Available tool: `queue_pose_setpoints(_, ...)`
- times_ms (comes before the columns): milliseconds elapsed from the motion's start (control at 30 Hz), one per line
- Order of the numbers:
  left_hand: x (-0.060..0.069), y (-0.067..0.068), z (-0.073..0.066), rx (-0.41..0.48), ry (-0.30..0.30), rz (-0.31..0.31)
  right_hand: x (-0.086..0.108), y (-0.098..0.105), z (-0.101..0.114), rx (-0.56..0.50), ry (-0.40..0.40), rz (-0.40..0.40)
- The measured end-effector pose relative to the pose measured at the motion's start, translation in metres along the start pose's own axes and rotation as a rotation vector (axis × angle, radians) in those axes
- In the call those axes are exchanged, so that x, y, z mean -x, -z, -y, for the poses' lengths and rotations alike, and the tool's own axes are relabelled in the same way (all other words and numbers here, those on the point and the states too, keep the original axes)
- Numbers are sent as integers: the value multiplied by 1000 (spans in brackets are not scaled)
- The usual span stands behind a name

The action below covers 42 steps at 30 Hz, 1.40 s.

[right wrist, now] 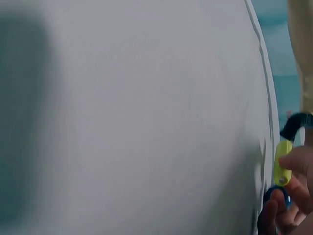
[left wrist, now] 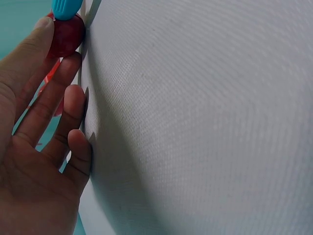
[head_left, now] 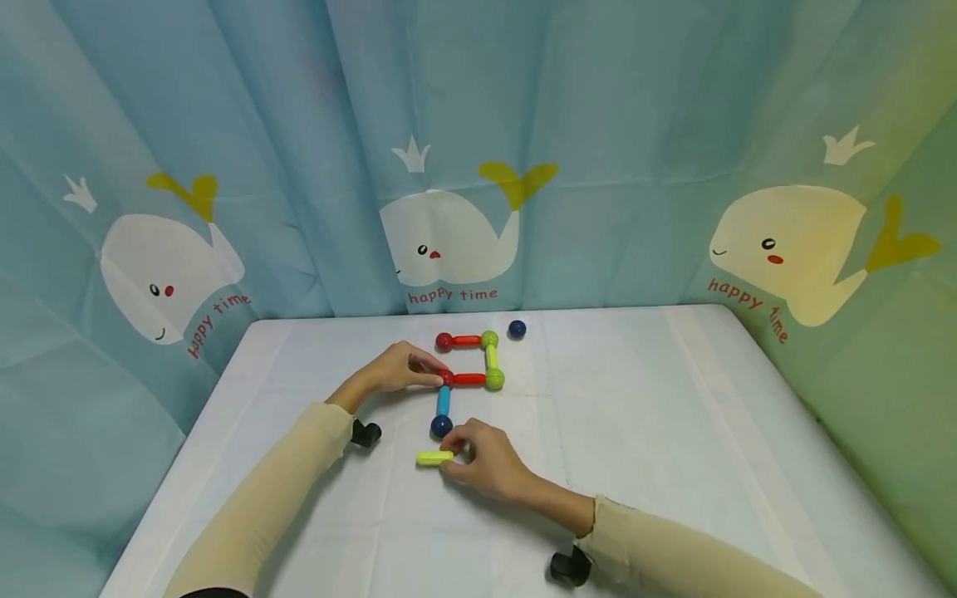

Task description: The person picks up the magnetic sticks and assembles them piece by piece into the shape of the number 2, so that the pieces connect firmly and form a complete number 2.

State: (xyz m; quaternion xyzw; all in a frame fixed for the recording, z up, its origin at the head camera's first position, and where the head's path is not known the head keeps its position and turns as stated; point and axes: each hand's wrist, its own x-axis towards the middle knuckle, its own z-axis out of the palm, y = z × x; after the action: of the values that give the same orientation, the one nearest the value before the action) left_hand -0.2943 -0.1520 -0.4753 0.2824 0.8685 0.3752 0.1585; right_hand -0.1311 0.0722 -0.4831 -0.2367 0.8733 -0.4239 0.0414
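My left hand [head_left: 404, 367] pinches a red ball [left wrist: 69, 38] between thumb and fingers. From that ball a light-blue rod [head_left: 444, 401] runs toward me to a dark-blue ball [head_left: 442, 427], and a red rod [head_left: 469, 379] runs right to a green ball [head_left: 494, 379]. A yellow-green rod [head_left: 491, 357] links it to another green ball [head_left: 489, 339], then a red rod [head_left: 467, 340] ends at a red ball [head_left: 444, 341]. Just in front of the dark-blue ball, my right hand [head_left: 489, 461] pinches a loose yellow-green rod [right wrist: 282, 164] by one end. A bit of red shows among its fingers, too hidden to identify.
A loose dark-blue ball [head_left: 517, 330] lies near the back edge of the white-covered table [head_left: 658, 432]. Behind and around the table hangs a blue-green whale-print curtain [head_left: 620, 241]. Black wrist cameras [head_left: 570, 568] are strapped below both sleeves.
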Motion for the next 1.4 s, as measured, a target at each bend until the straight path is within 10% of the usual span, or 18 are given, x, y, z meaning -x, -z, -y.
queue_pose_setpoints(533, 4, -5, 3, 3, 27, -11, 22, 48, -37, -9, -68, -33)
queue_pose_setpoints(1400, 0, -3, 3, 21, -13, -14, -3, 47, -39, -12, -37, -41)
